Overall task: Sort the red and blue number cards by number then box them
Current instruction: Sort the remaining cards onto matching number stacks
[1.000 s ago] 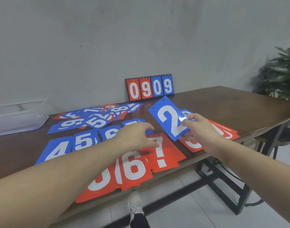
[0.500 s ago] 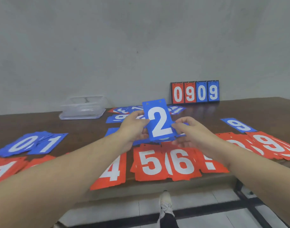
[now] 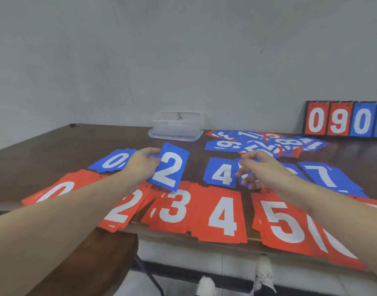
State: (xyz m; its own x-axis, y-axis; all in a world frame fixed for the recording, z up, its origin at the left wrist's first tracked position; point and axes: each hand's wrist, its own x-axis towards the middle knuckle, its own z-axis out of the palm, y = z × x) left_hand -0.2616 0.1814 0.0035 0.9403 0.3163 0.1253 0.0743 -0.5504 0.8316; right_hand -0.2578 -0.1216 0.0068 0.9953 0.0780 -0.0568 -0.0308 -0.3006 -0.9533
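— Head view puts the left hand over the dark wooden tabletop, fingers pinching the left edge of the blue 2 card. Which step would you call it?

— Sorting, not boxing. That card hangs tilted above the gap between the blue 0 pile and the blue 4 card, just beyond the red row along the near edge, which reads 0, 2, 3, 4, 5.

— And the right hand?

— Holds nothing; fingers loosely spread above the blue cards right of the 4.

— Next move?

— Probably laying the 2 flat in that gap, square with its neighbours. An unsorted heap farther back would still need working through.

— Materials?

— Thin, stiff, flat rectangles, matte, with bold white numerals and small punched holes near the top edge. They should slide easily on the smooth wood. The clear plastic box, rounded at its corners, sits against the wall. A flip scoreboard stands upright at far right.
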